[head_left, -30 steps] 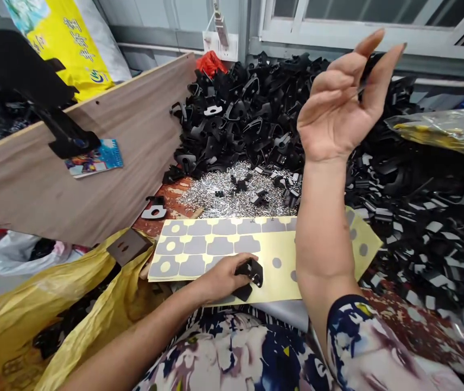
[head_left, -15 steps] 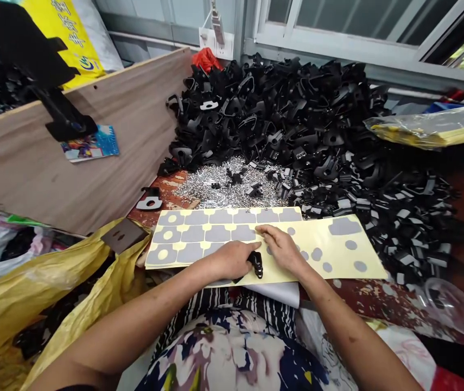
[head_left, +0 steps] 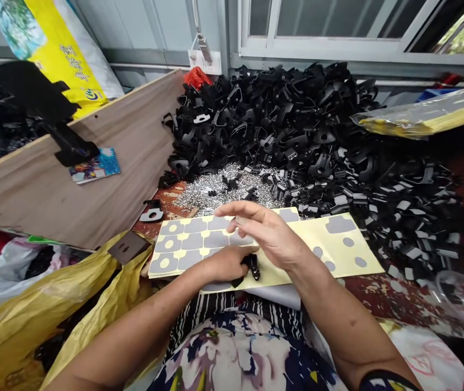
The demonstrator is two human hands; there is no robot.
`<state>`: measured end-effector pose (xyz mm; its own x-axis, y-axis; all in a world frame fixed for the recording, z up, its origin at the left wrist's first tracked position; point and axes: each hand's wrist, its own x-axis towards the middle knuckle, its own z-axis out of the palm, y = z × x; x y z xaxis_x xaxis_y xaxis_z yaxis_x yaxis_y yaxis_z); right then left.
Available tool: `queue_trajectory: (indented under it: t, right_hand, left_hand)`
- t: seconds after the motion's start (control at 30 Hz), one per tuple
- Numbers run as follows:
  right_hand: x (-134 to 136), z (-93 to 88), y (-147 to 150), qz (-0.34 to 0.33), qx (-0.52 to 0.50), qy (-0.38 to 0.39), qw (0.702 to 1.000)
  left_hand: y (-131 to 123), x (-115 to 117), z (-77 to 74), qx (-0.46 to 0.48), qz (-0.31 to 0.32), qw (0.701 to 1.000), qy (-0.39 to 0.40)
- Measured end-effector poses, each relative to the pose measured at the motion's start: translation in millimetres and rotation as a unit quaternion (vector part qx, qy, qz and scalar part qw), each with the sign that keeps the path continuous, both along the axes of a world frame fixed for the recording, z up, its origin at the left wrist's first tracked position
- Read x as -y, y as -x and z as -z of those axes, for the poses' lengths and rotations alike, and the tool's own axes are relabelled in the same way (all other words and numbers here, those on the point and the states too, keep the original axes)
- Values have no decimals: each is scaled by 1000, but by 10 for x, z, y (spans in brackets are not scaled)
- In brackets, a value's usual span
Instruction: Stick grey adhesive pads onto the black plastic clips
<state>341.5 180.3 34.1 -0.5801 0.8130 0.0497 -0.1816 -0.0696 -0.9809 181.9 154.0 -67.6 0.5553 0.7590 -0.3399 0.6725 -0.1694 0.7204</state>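
My left hand (head_left: 227, 265) is closed around a small black plastic clip (head_left: 253, 267), whose end sticks out past the fingertips. It rests low over sheets of grey adhesive pads (head_left: 193, 241) on yellow backing. My right hand (head_left: 270, 231) hovers above the sheets, its fingers stretched out and apart, with nothing visible between them. Beneath the right wrist lies a mostly peeled yellow backing sheet (head_left: 309, 241), on which a few grey pieces are left. The palm side of my left hand is hidden.
A big heap of black plastic clips (head_left: 264, 114) fills the back of the table. In front of it lies a pile of small metal pins (head_left: 203, 190). Small black parts with grey pads (head_left: 402, 217) spread right. A wooden board (head_left: 129, 146) and yellow sacks (head_left: 81, 288) stand left.
My right hand has lifted off the backing sheet and moved up, its fingers spreading. My left hand keeps hold of the black plastic clip. The camera view has tilted slightly.
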Motion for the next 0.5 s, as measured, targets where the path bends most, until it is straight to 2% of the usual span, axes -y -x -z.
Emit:
queue_trajectory:
  t: [0.07,0.13,0.23,0.3,0.37,0.43,0.5]
  right_hand:
    - [-29,146,-114,102,98,-105,984]
    - [-76,478,-273,166,219,-123,954]
    - [-114,968,-422,143,317,-70,935]
    - [-103,1075,-406,115,295,-12,949]
    - [-66,939,-321,75,216,75,971]
    - [3,607,-227,15,102,140,985]
    - [101,210,-174,-57,3,133,989]
  left_hand:
    - [7,-1,-50,0,9,1000,9]
    - [-10,8,-95,-27,12,1000,5]
    - [-61,29,-118,-65,19,998,-19]
    - [-88,44,-90,-58,11,998,-35]
    - [-97,62,-30,-11,-20,999,-44]
    - [-89,85,47,94,-79,992,-20]
    - [-67,105,117,214,-138,966,32]
